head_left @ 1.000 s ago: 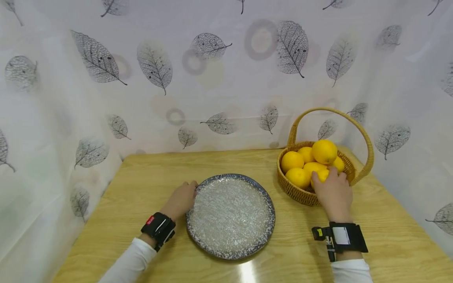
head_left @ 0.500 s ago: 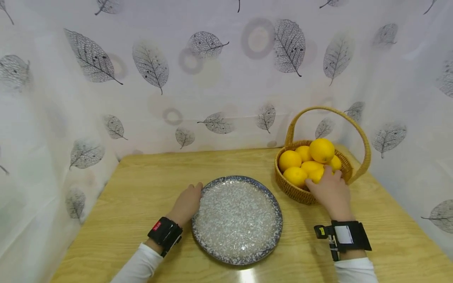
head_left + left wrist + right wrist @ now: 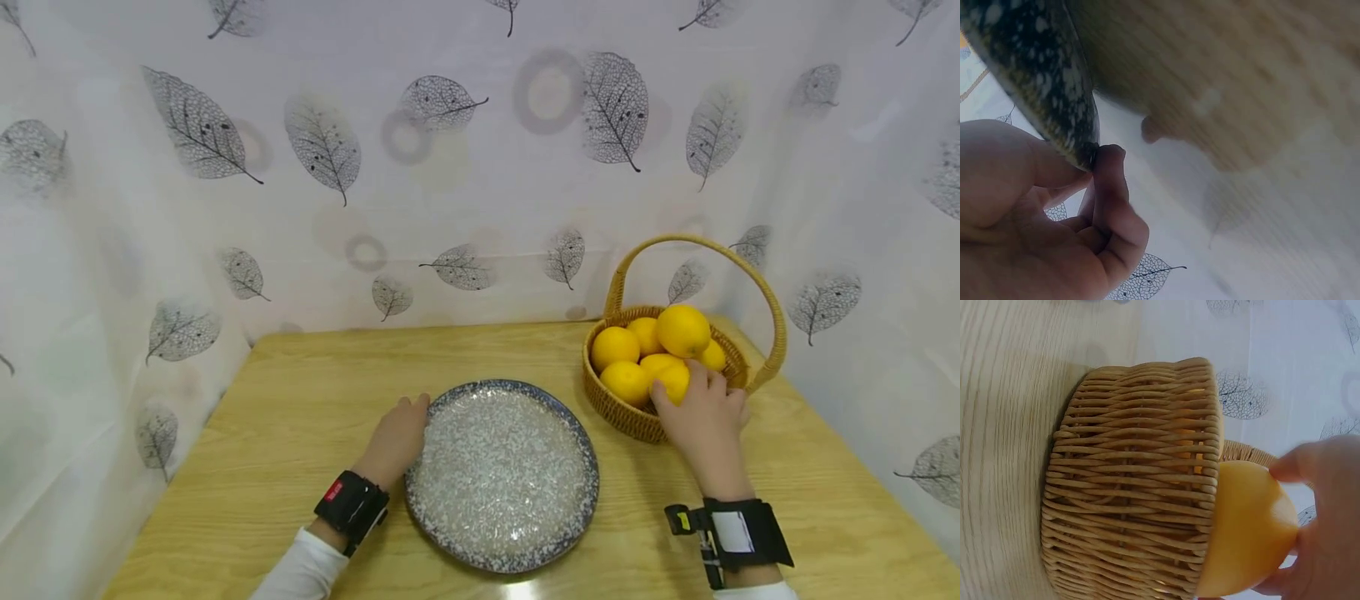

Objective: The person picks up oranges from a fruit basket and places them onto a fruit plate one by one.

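Note:
A round speckled grey plate (image 3: 502, 471) with a dark rim sits on the table in the head view. My left hand (image 3: 393, 437) pinches its left rim; in the left wrist view, thumb and fingers meet at the plate's edge (image 3: 1044, 81). On the right stands a wicker basket (image 3: 618, 410) with a tall handle, filled with several yellow-orange oranges. My right hand (image 3: 705, 421) grips the front orange (image 3: 673, 382), which rises above the basket's near rim. The right wrist view has my right hand (image 3: 1332, 519) round this orange (image 3: 1247, 534); its lower part is hidden by the wicker wall.
The basket's arched handle (image 3: 776, 321) stands up behind and right of my right hand. More oranges (image 3: 615, 348) surround the gripped one. A leaf-patterned curtain (image 3: 480, 183) encloses the wooden table (image 3: 322, 367) at the back and sides.
The plate has slid right and slightly nearer, with my left hand on its rim. My right hand has stayed at the basket, its grip on the front orange shifting slightly.

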The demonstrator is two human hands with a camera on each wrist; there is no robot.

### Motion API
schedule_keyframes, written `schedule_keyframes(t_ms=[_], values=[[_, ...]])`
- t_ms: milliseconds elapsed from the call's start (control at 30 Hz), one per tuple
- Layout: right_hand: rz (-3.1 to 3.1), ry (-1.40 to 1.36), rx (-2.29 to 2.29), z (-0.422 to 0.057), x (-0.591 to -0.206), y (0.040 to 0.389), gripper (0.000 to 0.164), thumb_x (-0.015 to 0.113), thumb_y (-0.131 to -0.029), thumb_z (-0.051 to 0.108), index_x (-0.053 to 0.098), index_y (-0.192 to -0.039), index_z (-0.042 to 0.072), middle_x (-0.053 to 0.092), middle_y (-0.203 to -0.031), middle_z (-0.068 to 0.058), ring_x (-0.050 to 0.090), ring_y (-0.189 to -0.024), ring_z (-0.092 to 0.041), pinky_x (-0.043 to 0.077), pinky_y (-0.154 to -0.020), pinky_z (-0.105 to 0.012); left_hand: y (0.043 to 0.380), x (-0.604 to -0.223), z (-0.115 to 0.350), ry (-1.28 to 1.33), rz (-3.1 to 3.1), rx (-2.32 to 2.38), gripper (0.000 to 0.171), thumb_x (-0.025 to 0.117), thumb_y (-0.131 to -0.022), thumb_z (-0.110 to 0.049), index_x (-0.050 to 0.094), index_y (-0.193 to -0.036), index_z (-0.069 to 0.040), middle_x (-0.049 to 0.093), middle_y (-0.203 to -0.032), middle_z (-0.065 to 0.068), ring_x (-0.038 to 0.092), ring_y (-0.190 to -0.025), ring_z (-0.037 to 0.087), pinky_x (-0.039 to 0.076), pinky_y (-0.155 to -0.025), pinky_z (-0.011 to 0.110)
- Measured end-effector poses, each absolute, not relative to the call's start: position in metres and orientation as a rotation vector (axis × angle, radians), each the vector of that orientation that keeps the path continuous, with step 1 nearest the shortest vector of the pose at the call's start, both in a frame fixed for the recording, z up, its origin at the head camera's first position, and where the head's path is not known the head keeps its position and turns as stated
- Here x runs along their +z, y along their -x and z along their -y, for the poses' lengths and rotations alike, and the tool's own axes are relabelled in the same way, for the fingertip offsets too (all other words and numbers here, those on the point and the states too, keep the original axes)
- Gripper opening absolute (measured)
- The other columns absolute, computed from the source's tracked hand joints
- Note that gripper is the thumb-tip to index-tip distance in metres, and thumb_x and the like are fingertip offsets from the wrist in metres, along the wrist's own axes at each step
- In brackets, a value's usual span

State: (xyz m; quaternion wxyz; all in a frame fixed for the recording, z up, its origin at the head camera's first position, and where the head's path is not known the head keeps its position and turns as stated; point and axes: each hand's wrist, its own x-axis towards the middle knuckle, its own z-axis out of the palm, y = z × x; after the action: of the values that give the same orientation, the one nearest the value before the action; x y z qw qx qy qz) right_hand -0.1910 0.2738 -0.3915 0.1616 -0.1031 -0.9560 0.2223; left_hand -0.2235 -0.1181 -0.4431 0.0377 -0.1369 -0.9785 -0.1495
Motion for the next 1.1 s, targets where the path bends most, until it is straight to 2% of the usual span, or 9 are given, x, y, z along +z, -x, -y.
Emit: schedule_keyframes(t_ms=[67, 133, 333, 467, 633, 900, 1100], values=[[2.737, 0.303, 0.651, -0.273, -0.393, 0.188, 0.069, 0.047, -0.103, 0.043, 0.038, -0.148, -0.009, 0.038, -0.143, -0.043, 0.036, -0.110, -0.066, 0.024, -0.087, -0.069, 0.224, -0.444, 0.118, 0.419, 3.003, -0.457, 0.025, 0.052, -0.101, 0.000, 0.058, -0.124, 0.007, 0.062, -0.092, 0.022, 0.064, -0.082, 0.033, 0.054, -0.067, 0.043], [2.728, 0.281, 0.652, -0.272, -0.393, 0.186, 0.068, 0.045, -0.104, 0.044, 0.038, -0.149, -0.007, 0.038, -0.145, -0.040, 0.038, -0.110, -0.068, 0.026, -0.087, -0.071, 0.225, -0.444, 0.117, 0.414, 3.010, -0.459, 0.025, 0.052, -0.102, -0.001, 0.058, -0.125, 0.007, 0.062, -0.094, 0.023, 0.064, -0.083, 0.034, 0.055, -0.068, 0.044], [2.659, 0.237, 0.676, -0.268, -0.398, 0.182, 0.065, 0.056, -0.101, 0.042, 0.042, -0.149, -0.001, 0.036, -0.146, -0.036, 0.049, -0.110, -0.066, 0.036, -0.087, -0.075, 0.227, -0.441, 0.119, 0.408, 3.036, -0.440, 0.027, 0.052, -0.101, 0.000, 0.057, -0.127, 0.006, 0.063, -0.095, 0.023, 0.065, -0.084, 0.034, 0.055, -0.068, 0.043], [2.645, 0.282, 0.686, -0.264, -0.399, 0.182, 0.066, 0.061, -0.097, 0.038, 0.043, -0.148, 0.001, 0.034, -0.146, -0.040, 0.044, -0.114, -0.067, 0.032, -0.091, -0.074, 0.225, -0.438, 0.119, 0.401, 3.061, -0.426, 0.026, 0.054, -0.100, 0.000, 0.058, -0.126, 0.005, 0.063, -0.094, 0.023, 0.065, -0.082, 0.033, 0.054, -0.065, 0.042], [2.632, 0.278, 0.665, -0.262, -0.396, 0.183, 0.067, 0.066, -0.093, 0.036, 0.045, -0.146, 0.000, 0.037, -0.139, -0.043, 0.041, -0.115, -0.065, 0.031, -0.090, -0.070, 0.227, -0.436, 0.120, 0.410, 3.067, -0.441, 0.031, 0.055, -0.100, -0.001, 0.057, -0.129, 0.006, 0.065, -0.097, 0.024, 0.066, -0.085, 0.035, 0.055, -0.068, 0.044], [2.634, 0.304, 0.618, -0.257, -0.387, 0.183, 0.068, 0.066, -0.093, 0.041, 0.049, -0.141, -0.003, 0.043, -0.130, -0.045, 0.043, -0.111, -0.061, 0.033, -0.086, -0.066, 0.229, -0.436, 0.116, 0.404, 3.113, -0.436, 0.042, 0.051, -0.096, 0.006, 0.051, -0.138, 0.011, 0.065, -0.113, 0.031, 0.067, -0.098, 0.041, 0.057, -0.077, 0.047], [2.614, 0.251, 0.604, -0.242, -0.377, 0.186, 0.065, 0.071, -0.091, 0.042, 0.054, -0.140, 0.002, 0.047, -0.130, -0.042, 0.046, -0.105, -0.061, 0.036, -0.083, -0.065, 0.229, -0.437, 0.118, 0.392, 3.107, -0.461, 0.032, 0.053, -0.097, 0.004, 0.055, -0.129, 0.008, 0.065, -0.100, 0.026, 0.067, -0.086, 0.036, 0.056, -0.068, 0.044]])
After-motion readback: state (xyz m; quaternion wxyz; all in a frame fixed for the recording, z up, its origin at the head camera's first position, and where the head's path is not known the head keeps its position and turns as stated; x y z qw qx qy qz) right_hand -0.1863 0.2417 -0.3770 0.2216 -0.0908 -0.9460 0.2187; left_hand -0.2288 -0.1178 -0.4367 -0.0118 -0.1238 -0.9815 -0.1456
